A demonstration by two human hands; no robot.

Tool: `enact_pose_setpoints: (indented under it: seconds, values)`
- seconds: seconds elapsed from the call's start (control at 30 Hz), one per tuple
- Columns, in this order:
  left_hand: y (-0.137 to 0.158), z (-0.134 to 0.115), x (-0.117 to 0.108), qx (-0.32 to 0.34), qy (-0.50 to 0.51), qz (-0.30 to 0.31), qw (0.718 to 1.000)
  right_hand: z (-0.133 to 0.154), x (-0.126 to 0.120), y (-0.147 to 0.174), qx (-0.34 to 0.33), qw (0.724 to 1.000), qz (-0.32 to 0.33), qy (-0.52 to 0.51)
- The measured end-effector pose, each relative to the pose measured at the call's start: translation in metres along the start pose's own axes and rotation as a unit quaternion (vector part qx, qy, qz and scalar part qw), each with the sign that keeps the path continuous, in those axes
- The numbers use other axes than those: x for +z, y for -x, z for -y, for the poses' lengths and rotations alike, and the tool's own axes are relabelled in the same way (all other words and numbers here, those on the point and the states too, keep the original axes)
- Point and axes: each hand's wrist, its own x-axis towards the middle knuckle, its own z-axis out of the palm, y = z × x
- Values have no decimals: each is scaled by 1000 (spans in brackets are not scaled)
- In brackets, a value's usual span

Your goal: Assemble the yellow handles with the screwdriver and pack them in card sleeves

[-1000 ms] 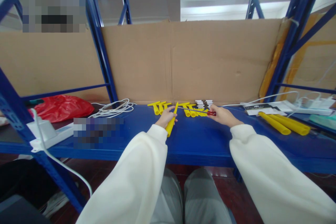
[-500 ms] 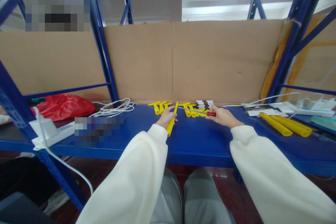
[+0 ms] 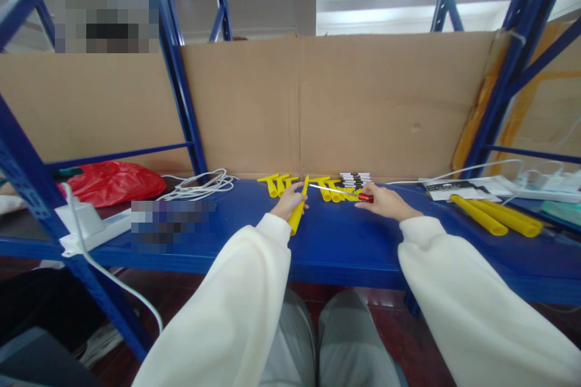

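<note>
My left hand (image 3: 285, 201) is closed around a yellow T-shaped handle (image 3: 297, 219), its round end tilted down toward me and its narrow top pointing away. In my right hand (image 3: 385, 202) is a screwdriver (image 3: 365, 198) with a red handle, gripped between the fingers. Its metal shaft runs leftward to the upper part of the yellow piece; whether the tip touches it I cannot tell. Behind my left hand lie several similar yellow T-shaped pieces (image 3: 271, 185). More yellow pieces (image 3: 325, 192) lie between my hands, beside a stack of small white-and-black items (image 3: 355, 179).
Yellow tubes (image 3: 480, 217) lie on the blue shelf (image 3: 345, 254) at the right, near papers and a power strip (image 3: 551, 193). Coiled white cable (image 3: 213, 184), a red plastic bag (image 3: 113, 182) and another power strip (image 3: 104, 230) are at the left. Cardboard (image 3: 385, 103) stands behind.
The view has shifted very slightly. Both hands keep their holds in nearly the same place, and the screwdriver's red handle looks slightly turned.
</note>
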Motion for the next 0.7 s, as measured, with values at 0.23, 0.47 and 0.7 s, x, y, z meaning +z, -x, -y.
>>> enact_pose_setpoints:
  seconds: [0.23,0.47,0.7]
  values:
    - [2,-1,1,0,-7,3,1000,2,-6,2,-4,1000,3,10]
    - [0,0,0,0,-13,-7,1000,2,-4,1,-12,999,15,-26]
    - [3,-3,0,-2,-11,-7,1000,-1,0,2,5,999,4,-33]
